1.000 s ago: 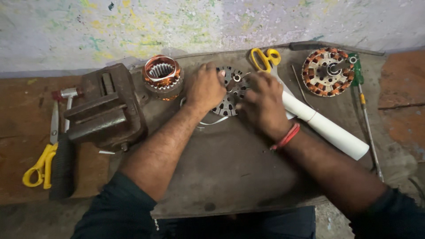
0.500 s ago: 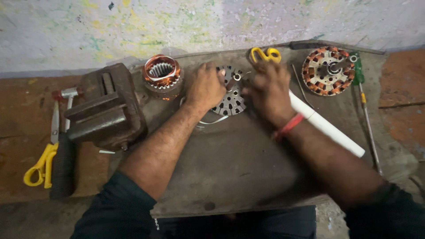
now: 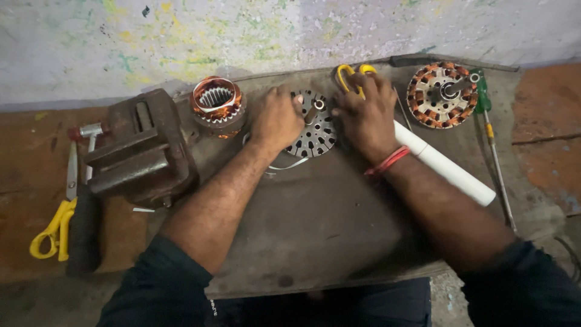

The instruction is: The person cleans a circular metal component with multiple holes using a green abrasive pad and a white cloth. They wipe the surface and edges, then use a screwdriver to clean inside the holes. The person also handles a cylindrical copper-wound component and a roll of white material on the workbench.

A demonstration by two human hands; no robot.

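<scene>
Bare steel stator core (image 3: 315,130), unwound, is lying mid-frame on the bench (image 3: 315,230); left hand (image 3: 277,118) and right hand (image 3: 366,115) are pressing on it, each grip curled narrow, winding not begun.

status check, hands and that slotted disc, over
Left hand and right hand both resting on bare stator core, grip unclear. Core flat on bench. Yellow scissors and white tube partly under right hand.

Soft, even daylight brightens the painted wall (image 3: 290,36) at twelve o'clock. The picture dims toward six o'clock, where the dark sleeves lose detail. Shadows are faint. Focus is sharp, with no glare.
</scene>
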